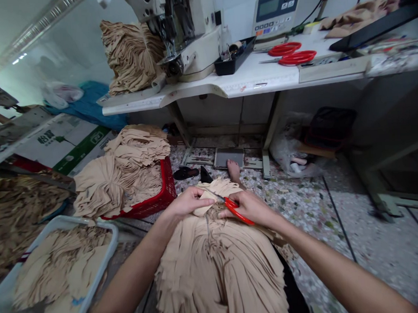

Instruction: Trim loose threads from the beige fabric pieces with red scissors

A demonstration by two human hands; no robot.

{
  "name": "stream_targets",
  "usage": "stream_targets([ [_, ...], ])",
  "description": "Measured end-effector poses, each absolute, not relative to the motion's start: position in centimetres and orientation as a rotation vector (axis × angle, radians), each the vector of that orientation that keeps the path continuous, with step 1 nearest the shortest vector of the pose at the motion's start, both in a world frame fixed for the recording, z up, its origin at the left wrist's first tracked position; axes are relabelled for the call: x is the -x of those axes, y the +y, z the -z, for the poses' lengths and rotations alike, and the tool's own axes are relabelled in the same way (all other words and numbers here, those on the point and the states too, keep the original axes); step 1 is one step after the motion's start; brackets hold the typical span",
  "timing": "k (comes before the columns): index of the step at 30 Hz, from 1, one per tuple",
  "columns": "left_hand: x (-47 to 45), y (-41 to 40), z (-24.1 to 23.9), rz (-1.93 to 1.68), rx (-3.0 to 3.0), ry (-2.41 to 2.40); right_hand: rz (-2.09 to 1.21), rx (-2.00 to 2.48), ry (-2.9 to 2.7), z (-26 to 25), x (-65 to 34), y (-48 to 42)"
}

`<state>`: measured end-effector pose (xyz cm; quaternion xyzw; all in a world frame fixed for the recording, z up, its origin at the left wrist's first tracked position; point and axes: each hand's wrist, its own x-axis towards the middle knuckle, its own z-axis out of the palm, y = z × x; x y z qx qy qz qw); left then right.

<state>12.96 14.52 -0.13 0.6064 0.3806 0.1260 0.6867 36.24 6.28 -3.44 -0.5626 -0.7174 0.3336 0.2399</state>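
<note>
A large bundle of tan fabric pieces (215, 264) lies across my lap, its layers gathered along a middle line. My right hand (249, 208) is closed around scissors (239, 212) with red handles, and their blades reach left over the top of the bundle. At the far end of the bundle my left hand (188, 201) pinches a piece of the tan fabric (203, 209) close to the scissor tips. Whether the blades are touching cloth or thread there I cannot tell.
Ahead stands a sewing machine (188, 44) on a white table (247, 82), with a fabric stack (130, 55) and a second pair of red-handled scissors (291, 57). To my left are a red basket (166, 182) and a clear plastic bin (110, 247), both holding tan fabric.
</note>
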Motion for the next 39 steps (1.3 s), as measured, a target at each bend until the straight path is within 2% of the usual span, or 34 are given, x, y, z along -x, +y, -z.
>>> stream_targets([
  [5,-7.9,15.4,-2.3,-0.293,-1.555,0.97,-1.196,1.486,-1.475,5.0,-37.4,6.2],
  [9,-3.5,16.8,-4.1,0.195,-1.564,1.026,-1.342,1.469,-1.419,5.9,-39.5,5.6],
  [15,-7.6,18.9,-3.7,-0.228,-1.936,1.065,-1.437,1.429,-1.268,6.3,-38.6,5.7],
  [21,-14.5,19.5,1.2,-0.184,-2.309,0.918,-1.487,1.33,-1.096,5.5,-35.7,6.4],
  [27,-13.5,16.7,2.1,-0.377,-2.569,0.71,-1.393,1.368,-1.009,6.2,-34.8,9.3],
  [31,-11.9,15.0,2.0,-0.368,-2.509,0.674,-1.334,1.332,-1.043,5.7,-33.6,10.9],
  [36,-11.3,15.5,2.4,-0.613,-1.972,0.825,-1.189,1.293,-1.085,3.3,-33.2,10.4],
  [39,-11.6,16.6,1.6,-0.485,-1.774,0.805,-1.145,1.235,-1.083,1.7,-33.6,9.7],
])
